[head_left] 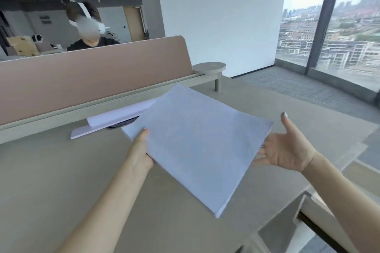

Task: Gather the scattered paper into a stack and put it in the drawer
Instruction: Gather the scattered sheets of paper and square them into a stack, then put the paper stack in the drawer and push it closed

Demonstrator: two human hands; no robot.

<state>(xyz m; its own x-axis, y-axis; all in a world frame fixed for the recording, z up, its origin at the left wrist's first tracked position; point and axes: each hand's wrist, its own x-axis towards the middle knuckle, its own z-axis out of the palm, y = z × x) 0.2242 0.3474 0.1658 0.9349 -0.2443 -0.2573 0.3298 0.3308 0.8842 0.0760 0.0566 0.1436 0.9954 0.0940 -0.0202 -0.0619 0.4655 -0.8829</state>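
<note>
Stack lifted above the desk, drawer low to your right

Your left hand pinches the paper stack at its left edge, thumb on top; your right hand is spread wide, fingers under the right edge, thumb up. The stack's long axis runs from far-left to near-right, its near corner already aimed at the open drawer. More sheets lie on the desk beyond your left hand, nearer that hand

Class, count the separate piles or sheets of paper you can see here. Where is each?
3. A stack held up by the left hand; two more papers lying by the desk divider. Others may be hidden behind the stack.
</note>
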